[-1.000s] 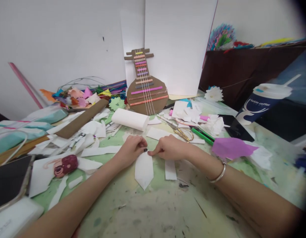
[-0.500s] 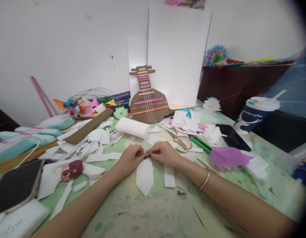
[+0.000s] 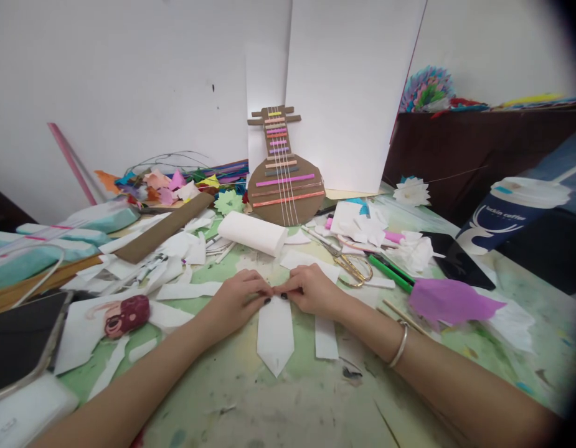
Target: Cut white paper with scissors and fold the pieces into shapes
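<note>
A white paper strip with a pointed near end (image 3: pixel 275 339) lies on the green table in front of me. At its far end my left hand (image 3: pixel 245 302) pinches the paper between thumb and fingers. My right hand (image 3: pixel 311 291) pinches the same edge from the other side, fingertips meeting the left ones. The upper edge of the paper is hidden under the fingers. Partly beneath my right hand lies a second white paper strip (image 3: pixel 325 339). Just beyond the hands is a white paper roll (image 3: pixel 253 233).
A cardboard lute (image 3: pixel 288 190) leans on a white board. Gold-handled scissors (image 3: pixel 355 270), a green cutter (image 3: pixel 390 272), purple paper (image 3: pixel 451 300) and a coffee cup (image 3: pixel 507 214) stand or lie to the right. Paper scraps (image 3: pixel 173 249), a brown strip (image 3: pixel 169 227) and a phone (image 3: pixel 23 339) are at left.
The head view has shifted. My right hand went from one finger pressing at the paper's far edge to a pinch there, and both hands' fingertips have come together.
</note>
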A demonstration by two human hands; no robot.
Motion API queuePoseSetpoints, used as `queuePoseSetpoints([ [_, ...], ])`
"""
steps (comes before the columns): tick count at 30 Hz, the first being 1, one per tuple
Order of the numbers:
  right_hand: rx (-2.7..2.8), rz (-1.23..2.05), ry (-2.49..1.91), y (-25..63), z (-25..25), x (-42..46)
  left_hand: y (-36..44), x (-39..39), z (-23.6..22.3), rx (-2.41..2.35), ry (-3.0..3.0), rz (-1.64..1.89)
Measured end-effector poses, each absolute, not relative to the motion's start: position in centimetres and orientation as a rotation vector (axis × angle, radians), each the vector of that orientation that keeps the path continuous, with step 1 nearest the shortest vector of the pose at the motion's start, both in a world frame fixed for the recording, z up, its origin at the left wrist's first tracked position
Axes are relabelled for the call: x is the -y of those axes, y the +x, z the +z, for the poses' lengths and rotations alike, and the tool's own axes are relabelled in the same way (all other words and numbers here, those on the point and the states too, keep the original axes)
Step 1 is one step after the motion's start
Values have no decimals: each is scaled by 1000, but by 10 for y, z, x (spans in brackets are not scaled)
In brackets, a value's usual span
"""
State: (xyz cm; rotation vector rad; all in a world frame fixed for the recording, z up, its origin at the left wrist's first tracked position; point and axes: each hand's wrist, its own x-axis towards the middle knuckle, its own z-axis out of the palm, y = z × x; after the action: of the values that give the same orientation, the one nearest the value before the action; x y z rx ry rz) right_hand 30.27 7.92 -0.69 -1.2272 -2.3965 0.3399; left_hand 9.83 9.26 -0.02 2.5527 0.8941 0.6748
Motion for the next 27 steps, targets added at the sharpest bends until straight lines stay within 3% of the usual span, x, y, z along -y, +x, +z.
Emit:
queuePoseSetpoints([
  [20, 2347, 353, -1276, 300, -7, -79, 80, -78, 13, -649, 2912, 550],
  [27, 2345, 354, -1229, 300, -9, -80, 74, -71, 21, -667, 2775, 523],
])
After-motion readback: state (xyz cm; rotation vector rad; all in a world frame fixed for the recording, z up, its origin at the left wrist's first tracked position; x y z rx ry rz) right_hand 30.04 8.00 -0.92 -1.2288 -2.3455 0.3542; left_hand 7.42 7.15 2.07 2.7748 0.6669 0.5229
